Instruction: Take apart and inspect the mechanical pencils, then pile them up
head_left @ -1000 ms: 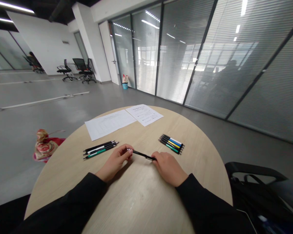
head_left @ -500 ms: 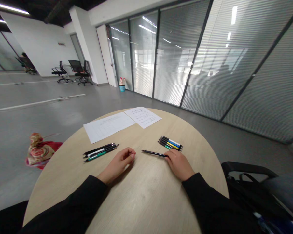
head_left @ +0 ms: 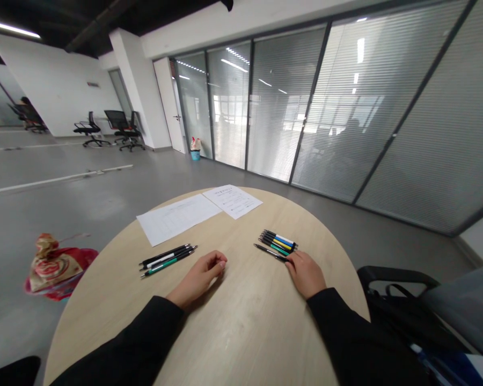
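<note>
Two groups of pens lie on your round desk (head_left: 233,321), and your hands rest between them. Farthest left, on the floor beside the desk, sits a red and patterned bag (head_left: 50,266). On the desk's left part, three pens (head_left: 168,255) lie side by side, one of them green, just below a white sheet (head_left: 177,216); a second sheet (head_left: 232,200) lies to its right, near the far edge. Your left hand (head_left: 200,279) rests on the wood with its fingers loosely curled, holding nothing, close to the three pens but apart from them. Your right hand (head_left: 307,273) lies palm down, its fingers pinching the near end of a black pen (head_left: 270,252). That pen lies flat on the desk, just beside the near edge of the coloured pen bundle (head_left: 278,241). At far right a dark chair (head_left: 402,300) stands beside the desk.
</note>
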### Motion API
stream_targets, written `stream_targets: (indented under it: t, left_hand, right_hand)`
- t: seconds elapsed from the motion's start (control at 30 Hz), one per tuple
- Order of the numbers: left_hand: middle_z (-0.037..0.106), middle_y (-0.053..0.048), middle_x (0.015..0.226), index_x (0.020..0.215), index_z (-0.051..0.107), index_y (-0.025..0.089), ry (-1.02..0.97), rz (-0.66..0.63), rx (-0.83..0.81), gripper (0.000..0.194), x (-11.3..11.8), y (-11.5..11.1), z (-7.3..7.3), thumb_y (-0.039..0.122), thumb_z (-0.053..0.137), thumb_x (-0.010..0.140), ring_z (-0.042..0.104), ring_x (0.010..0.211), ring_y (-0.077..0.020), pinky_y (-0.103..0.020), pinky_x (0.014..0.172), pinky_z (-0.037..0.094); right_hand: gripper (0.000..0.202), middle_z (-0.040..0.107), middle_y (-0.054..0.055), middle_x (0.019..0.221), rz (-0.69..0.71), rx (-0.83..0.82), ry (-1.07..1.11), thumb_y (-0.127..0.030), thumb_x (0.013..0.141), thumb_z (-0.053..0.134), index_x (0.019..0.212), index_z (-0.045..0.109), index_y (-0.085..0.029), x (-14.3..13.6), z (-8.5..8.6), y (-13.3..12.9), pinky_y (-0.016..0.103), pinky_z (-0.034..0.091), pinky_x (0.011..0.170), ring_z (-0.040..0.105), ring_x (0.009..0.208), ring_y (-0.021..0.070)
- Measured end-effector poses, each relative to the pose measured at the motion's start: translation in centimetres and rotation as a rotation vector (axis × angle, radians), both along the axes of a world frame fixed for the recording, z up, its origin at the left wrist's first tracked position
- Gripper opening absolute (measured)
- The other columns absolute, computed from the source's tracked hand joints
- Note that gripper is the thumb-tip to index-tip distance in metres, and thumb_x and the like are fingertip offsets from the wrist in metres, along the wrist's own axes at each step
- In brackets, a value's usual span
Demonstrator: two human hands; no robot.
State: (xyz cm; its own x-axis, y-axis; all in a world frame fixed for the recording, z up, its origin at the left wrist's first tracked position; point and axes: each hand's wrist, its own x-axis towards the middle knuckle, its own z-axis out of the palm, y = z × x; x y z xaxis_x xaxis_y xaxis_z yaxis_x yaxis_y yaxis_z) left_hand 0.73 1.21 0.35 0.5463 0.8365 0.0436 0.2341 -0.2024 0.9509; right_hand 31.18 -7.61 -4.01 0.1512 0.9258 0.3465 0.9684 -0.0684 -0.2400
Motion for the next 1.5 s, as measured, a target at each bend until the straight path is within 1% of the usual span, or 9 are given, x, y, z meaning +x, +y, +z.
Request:
stream_targets:
  t: [0.17,0.4,0.5,0.8,1.0,1.1,1.27,1.4,1.5]
  left_hand:
    - [0.052,0.002,0.069,0.087,0.057,0.017,-0.010,-0.009,-0.008,0.025,-0.1,0.2,-0.3,0.042,0.059,0.088,0.045,0.063,-0.0128,-0.027,0.061,0.035]
    - [0.051,0.003,0.068,0.088,0.057,0.017,-0.019,-0.027,-0.011,0.026,-0.4,1.0,-1.6,0.043,0.061,0.088,0.045,0.062,-0.0123,-0.026,0.059,0.036]
    - [0.052,0.003,0.068,0.089,0.056,0.017,-0.028,-0.036,-0.030,0.026,-0.4,1.2,-1.9,0.043,0.060,0.089,0.045,0.062,-0.0123,-0.026,0.059,0.036]
    - [0.052,0.003,0.068,0.088,0.057,0.017,-0.036,-0.017,-0.046,0.026,-0.3,0.8,-1.0,0.043,0.062,0.088,0.045,0.062,-0.0121,-0.026,0.058,0.034]
    - [0.051,0.003,0.069,0.089,0.056,0.017,-0.034,-0.023,-0.047,0.028,-0.3,0.8,-1.0,0.045,0.061,0.088,0.044,0.062,-0.0123,-0.025,0.059,0.034]
    - [0.052,0.002,0.071,0.089,0.057,0.017,0.018,-0.050,0.017,0.029,-0.5,1.0,-1.0,0.046,0.060,0.089,0.047,0.064,-0.0131,-0.026,0.062,0.037]
    - [0.059,-0.001,0.077,0.089,0.060,0.017,0.196,-0.082,0.224,0.027,-0.6,1.0,-0.9,0.044,0.058,0.090,0.053,0.073,-0.0170,-0.029,0.068,0.040]
    - [0.059,-0.001,0.074,0.085,0.060,0.017,0.233,-0.034,0.290,0.026,-0.4,0.6,-1.1,0.041,0.054,0.092,0.053,0.070,-0.0176,-0.028,0.065,0.039]
    - [0.060,-0.002,0.074,0.081,0.060,0.018,0.270,0.067,0.394,0.025,-0.3,0.4,-1.4,0.037,0.050,0.093,0.053,0.069,-0.0184,-0.029,0.065,0.040]
  right_hand:
    - [0.008,0.069,0.008,0.099,-0.048,0.009,0.038,-0.017,0.092,0.060,0.088,0.067,-0.019,-0.1,-0.1,0.2,0.031,0.046,0.082,0.062,0.096,0.0221]
    - [0.005,0.069,0.007,0.098,-0.068,0.027,0.084,-0.019,0.091,0.062,0.087,0.065,-0.020,0.1,-0.4,0.5,0.030,0.045,0.082,0.062,0.095,0.0210]
    - [0.007,0.069,0.007,0.099,-0.069,0.022,0.077,-0.020,0.092,0.061,0.087,0.066,-0.020,0.2,-0.4,0.6,0.030,0.045,0.081,0.062,0.094,0.0211]
    - [0.008,0.069,0.008,0.103,-0.066,-0.004,0.021,-0.022,0.093,0.060,0.091,0.068,-0.019,0.1,-0.4,0.8,0.030,0.045,0.083,0.062,0.098,0.0221]
    - [0.007,0.069,0.008,0.103,-0.084,-0.016,0.002,-0.022,0.093,0.061,0.094,0.067,-0.019,-0.2,-0.1,0.7,0.029,0.045,0.080,0.062,0.098,0.0220]
    - [0.006,0.069,0.008,0.103,-0.093,-0.019,-0.002,-0.022,0.093,0.061,0.094,0.065,-0.019,-0.3,0.1,0.6,0.029,0.044,0.078,0.062,0.097,0.0220]
    - [0.004,0.069,0.008,0.100,-0.099,-0.014,0.010,-0.021,0.093,0.060,0.092,0.064,-0.019,-0.3,0.0,0.5,0.029,0.043,0.077,0.062,0.094,0.0216]
    - [0.006,0.068,0.008,0.102,-0.082,0.019,0.014,-0.022,0.093,0.059,0.095,0.063,-0.019,-0.1,-0.5,0.5,0.030,0.044,0.079,0.061,0.096,0.0217]
    - [0.009,0.066,0.010,0.103,-0.073,0.048,-0.003,-0.022,0.093,0.058,0.098,0.063,-0.018,-0.2,-0.8,0.4,0.030,0.044,0.080,0.061,0.097,0.0224]
